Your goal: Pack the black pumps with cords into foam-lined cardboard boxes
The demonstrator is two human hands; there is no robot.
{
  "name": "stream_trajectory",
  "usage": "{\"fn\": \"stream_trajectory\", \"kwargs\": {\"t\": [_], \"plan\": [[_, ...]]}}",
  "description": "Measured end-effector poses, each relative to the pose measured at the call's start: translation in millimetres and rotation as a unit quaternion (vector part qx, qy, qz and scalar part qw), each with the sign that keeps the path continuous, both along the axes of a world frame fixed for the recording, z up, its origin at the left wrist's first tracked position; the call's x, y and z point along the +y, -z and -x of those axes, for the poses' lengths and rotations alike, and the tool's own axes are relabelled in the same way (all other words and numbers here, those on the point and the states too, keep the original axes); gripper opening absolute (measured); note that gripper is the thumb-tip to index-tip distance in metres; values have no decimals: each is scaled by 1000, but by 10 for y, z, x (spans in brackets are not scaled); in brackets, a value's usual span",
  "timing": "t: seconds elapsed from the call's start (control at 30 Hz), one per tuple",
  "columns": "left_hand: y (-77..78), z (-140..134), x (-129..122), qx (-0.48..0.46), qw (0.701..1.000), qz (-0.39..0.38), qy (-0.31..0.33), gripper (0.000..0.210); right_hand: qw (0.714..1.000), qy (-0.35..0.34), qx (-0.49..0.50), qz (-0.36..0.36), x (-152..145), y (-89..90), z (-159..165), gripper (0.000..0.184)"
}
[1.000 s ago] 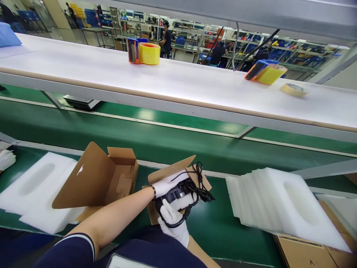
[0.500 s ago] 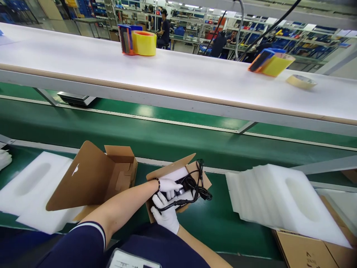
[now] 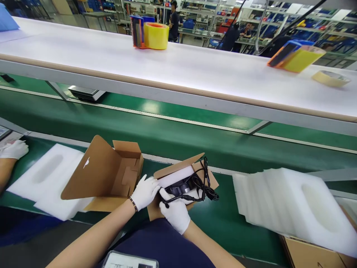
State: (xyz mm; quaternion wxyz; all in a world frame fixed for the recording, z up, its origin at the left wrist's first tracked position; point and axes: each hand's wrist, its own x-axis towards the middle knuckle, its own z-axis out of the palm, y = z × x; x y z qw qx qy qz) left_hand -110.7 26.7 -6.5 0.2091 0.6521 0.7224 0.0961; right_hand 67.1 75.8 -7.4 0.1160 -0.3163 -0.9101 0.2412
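Note:
An open cardboard box [image 3: 156, 209] sits on the green bench, with white foam [image 3: 178, 176] and a dark device [image 3: 180, 187] inside. A black cable [image 3: 206, 190] lies in loops over the device and spills past the box's right side. My white-gloved right hand [image 3: 176, 216] is closed on one end of the cable at the box's near side. My gloved left hand [image 3: 145, 191] is at the box's left end, fingers apart and fingertips close to its edge; no held thing shows in it. Left of it stands a second open cardboard box [image 3: 131, 167] with its lid raised.
White foam sheets [image 3: 41, 171] lie at left and a foam stack [image 3: 279, 197] at right, above flat cardboard [image 3: 309, 253]. Another person's gloved hand [image 3: 15, 149] rests at far left. Tape dispensers [image 3: 156, 36] and a tape roll [image 3: 330, 79] stand on the white shelf [image 3: 209, 70].
My left hand has drawn back left, from over the device to the box's left end. My right hand keeps the cable end. The other person's hand has come further into view.

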Motion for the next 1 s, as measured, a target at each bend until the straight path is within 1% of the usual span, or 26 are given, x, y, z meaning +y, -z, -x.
{"fn": "stream_trajectory", "kwargs": {"t": [0.07, 0.17, 0.23, 0.3, 0.37, 0.4, 0.47, 0.53, 0.6, 0.67, 0.83, 1.0], "plan": [[78, 13, 17, 43, 999, 15, 17, 36, 1000, -2, 4, 12, -1, -17, -53, 53], [104, -26, 99, 76, 996, 32, 39, 36, 1000, 15, 9, -10, -17, 0, -160, 48], [95, -83, 145, 96, 994, 42, 29, 37, 999, 21, -15, -27, -16, 15, -176, 47], [92, -134, 170, 106, 993, 49, 12, 35, 998, 12, -58, -26, 7, 26, -116, 49], [98, -157, 171, 113, 992, 54, 15, 33, 995, -3, -95, 2, 52, 47, -8, 51], [104, -155, 166, 114, 992, 56, 23, 33, 994, -16, -101, 31, 79, 66, 49, 51], [116, -134, 150, 113, 991, 58, 42, 32, 989, -51, -90, 105, 132, 130, 134, 51], [125, -105, 135, 112, 990, 61, 53, 35, 983, -79, -66, 152, 171, 210, 165, 52], [131, -85, 125, 110, 990, 62, 58, 36, 982, -87, -62, 158, 196, 281, 152, 55], [138, -78, 120, 109, 990, 61, 59, 36, 980, -86, -86, 156, 223, 319, 119, 55], [153, -84, 122, 108, 990, 55, 67, 36, 963, -72, -159, 207, 299, 320, 99, 43], [139, -102, 128, 116, 990, 50, 67, 33, 959, -63, -200, 192, 244, 380, 233, 40]]}}
